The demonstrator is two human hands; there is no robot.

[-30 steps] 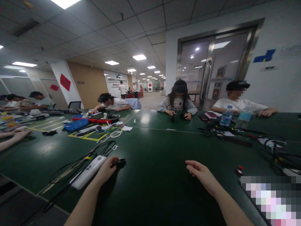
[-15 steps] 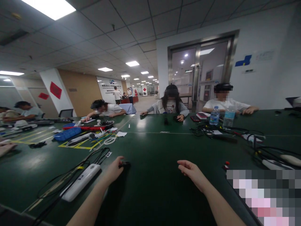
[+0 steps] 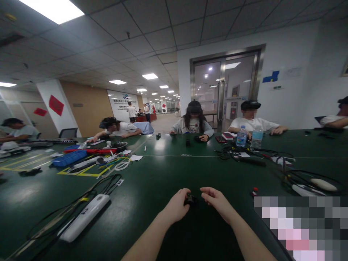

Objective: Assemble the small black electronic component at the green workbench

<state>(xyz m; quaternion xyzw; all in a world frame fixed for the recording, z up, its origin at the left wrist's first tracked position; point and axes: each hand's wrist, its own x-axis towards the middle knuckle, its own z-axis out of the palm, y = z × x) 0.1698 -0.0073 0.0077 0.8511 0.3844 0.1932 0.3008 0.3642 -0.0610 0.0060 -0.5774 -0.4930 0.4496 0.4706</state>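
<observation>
A small black object (image 3: 191,199) was held at the middle of the near side of the bench (image 3: 163,174), pinched between the thumb and fingers of the left hand (image 3: 178,206); whether its underside was borne by the bench could not be told. Just beside it, the right hand (image 3: 217,203) was held empty, its fingers loosely extended and slightly parted, not touching the object. Thus a one-handed grip had been made, while none had been taken by the right hand; no joining or opening of the object could be made out. Farther to the left, a white power strip (image 3: 87,217) and a blue tray (image 3: 69,158) were seen, and beyond, to the right, two water bottles (image 3: 241,137) were stood upright.
</observation>
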